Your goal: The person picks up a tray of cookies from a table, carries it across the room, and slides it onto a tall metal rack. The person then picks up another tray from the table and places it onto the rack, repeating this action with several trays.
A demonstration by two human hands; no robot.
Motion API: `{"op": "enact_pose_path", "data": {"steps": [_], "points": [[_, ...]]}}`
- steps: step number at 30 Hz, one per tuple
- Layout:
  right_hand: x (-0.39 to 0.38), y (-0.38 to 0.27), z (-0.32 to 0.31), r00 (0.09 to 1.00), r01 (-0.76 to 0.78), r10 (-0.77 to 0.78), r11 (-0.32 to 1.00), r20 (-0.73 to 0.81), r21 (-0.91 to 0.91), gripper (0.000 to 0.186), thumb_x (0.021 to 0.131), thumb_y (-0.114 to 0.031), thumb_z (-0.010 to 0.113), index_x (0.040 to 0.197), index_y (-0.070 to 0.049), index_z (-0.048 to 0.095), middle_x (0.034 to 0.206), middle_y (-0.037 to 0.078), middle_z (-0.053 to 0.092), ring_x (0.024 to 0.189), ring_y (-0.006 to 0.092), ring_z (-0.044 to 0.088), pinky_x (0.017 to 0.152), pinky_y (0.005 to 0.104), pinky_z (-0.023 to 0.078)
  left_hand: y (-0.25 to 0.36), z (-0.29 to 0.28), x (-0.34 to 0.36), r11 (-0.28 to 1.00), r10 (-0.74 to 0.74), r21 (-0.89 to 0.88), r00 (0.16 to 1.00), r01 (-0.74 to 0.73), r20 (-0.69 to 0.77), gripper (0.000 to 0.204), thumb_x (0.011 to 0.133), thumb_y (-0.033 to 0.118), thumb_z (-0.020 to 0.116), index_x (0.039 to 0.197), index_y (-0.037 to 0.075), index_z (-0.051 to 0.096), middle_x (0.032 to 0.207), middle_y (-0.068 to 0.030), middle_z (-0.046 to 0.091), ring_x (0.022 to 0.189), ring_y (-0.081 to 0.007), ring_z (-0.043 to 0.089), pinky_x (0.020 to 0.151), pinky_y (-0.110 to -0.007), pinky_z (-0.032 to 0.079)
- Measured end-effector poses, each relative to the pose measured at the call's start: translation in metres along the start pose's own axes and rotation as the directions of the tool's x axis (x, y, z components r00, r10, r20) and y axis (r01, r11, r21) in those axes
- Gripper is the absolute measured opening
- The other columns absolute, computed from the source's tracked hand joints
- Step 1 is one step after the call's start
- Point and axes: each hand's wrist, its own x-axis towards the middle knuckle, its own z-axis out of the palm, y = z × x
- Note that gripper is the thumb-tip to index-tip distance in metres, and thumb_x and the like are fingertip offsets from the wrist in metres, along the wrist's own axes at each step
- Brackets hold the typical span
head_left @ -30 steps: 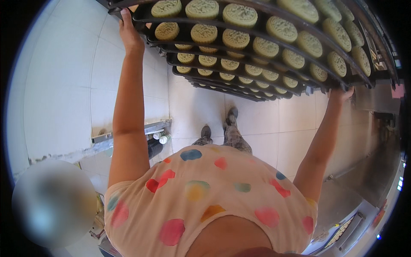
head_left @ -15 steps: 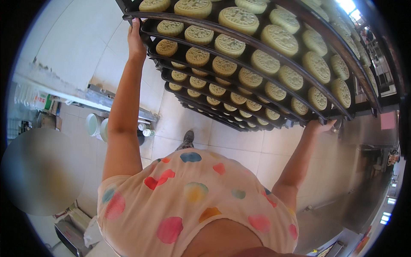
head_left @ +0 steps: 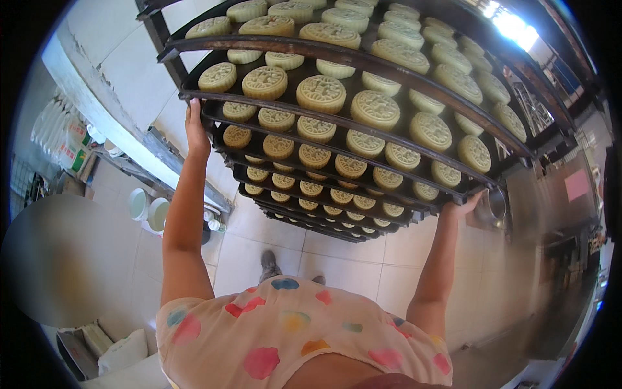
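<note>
A tall dark metal rack point(head_left: 168, 61) of stacked black trays fills the upper middle, each tray bearing several pale, round pastries point(head_left: 374, 108) with moulded patterns. My left hand point(head_left: 196, 129) grips the rack's left side, its fingers partly hidden by the frame. My right hand point(head_left: 461, 204) holds the rack at its right end, below the tray rims. Both forearms reach up from either side of my patterned shirt, and my feet show on the floor beneath the rack.
A white ledge point(head_left: 120, 117) runs along the left, with packed bags point(head_left: 61, 133) and white buckets point(head_left: 157, 214) beside it. A metal tray point(head_left: 76, 355) and white sack point(head_left: 123, 352) lie lower left. Blurred steel equipment point(head_left: 531, 214) lines the right. Tiled floor point(head_left: 343, 253) stretches below.
The rack and both hands sit lower in the picture than before, showing more upper trays and a bright light at upper right. More bags and buckets have come into view at left.
</note>
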Motion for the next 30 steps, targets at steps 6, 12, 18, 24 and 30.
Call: {"op": "enact_pose_path", "data": {"steps": [6, 12, 18, 24, 30], "points": [[0.005, 0.017, -0.025, 0.992, 0.065, -0.068, 0.997, 0.108, 0.031, 0.047, 0.096, -0.037, 0.033, 0.128, -0.004, 0.043, 0.125, 0.01, 0.049, 0.112, 0.0239, 0.049, 0.097, 0.0379, 0.039, 0.005, -0.018, -0.017, 0.999, 0.027, -0.024, 0.998, -0.025, 0.057, 0.045, 0.093, 0.04, 0.048, 0.119, 0.004, 0.05, 0.114, -0.0053, 0.054, 0.104, -0.015, 0.051, 0.092, -0.028, 0.038], [-0.007, 0.021, -0.019, 0.963, 0.214, -0.201, 0.975, 0.179, -0.056, 0.041, 0.095, -0.031, 0.036, 0.125, -0.004, 0.045, 0.12, 0.009, 0.052, 0.108, 0.0223, 0.051, 0.094, 0.0372, 0.042, 0.008, -0.03, -0.044, 0.998, 0.049, -0.041, 0.997, -0.046, 0.065, 0.049, 0.093, 0.04, 0.047, 0.125, 0.003, 0.045, 0.119, -0.0073, 0.052, 0.107, -0.0168, 0.05, 0.092, -0.028, 0.039], [0.022, 0.025, -0.042, 0.963, 0.212, -0.204, 0.977, 0.175, -0.027, 0.04, 0.095, -0.032, 0.036, 0.12, -0.004, 0.049, 0.115, 0.007, 0.055, 0.105, 0.0213, 0.052, 0.093, 0.035, 0.041, 0.014, -0.022, -0.055, 0.996, 0.093, -0.018, 0.995, -0.092, 0.037, 0.052, 0.092, 0.042, 0.047, 0.124, 0.001, 0.044, 0.122, -0.0101, 0.05, 0.107, -0.0183, 0.051, 0.092, -0.031, 0.039], [0.024, 0.032, -0.019, 0.986, 0.168, -0.168, 0.986, -0.004, 0.021, 0.033, 0.091, -0.032, 0.045, 0.107, -0.006, 0.057, 0.099, 0.002, 0.057, 0.093, 0.015, 0.053, 0.083, 0.0303, 0.043, 0.022, -0.021, -0.062, 0.964, 0.138, 0.228, 0.99, -0.135, 0.001, 0.07, 0.09, 0.053, 0.044, 0.129, -0.005, 0.036, 0.125, -0.0159, 0.047, 0.11, -0.0232, 0.047, 0.095, -0.033, 0.036], [0.053, 0.034, -0.057, 0.992, 0.123, -0.123, 0.992, -0.019, -0.011, 0.035, 0.09, -0.037, 0.043, 0.1, -0.006, 0.059, 0.088, 0.001, 0.059, 0.079, 0.0157, 0.056, 0.073, 0.0299, 0.045, 0.018, -0.018, -0.063, 0.952, -0.034, 0.307, 0.99, -0.009, 0.137, 0.074, 0.09, 0.058, 0.038, 0.133, -0.003, 0.032, 0.13, -0.016, 0.043, 0.115, -0.0242, 0.045, 0.097, -0.033, 0.034]]}}
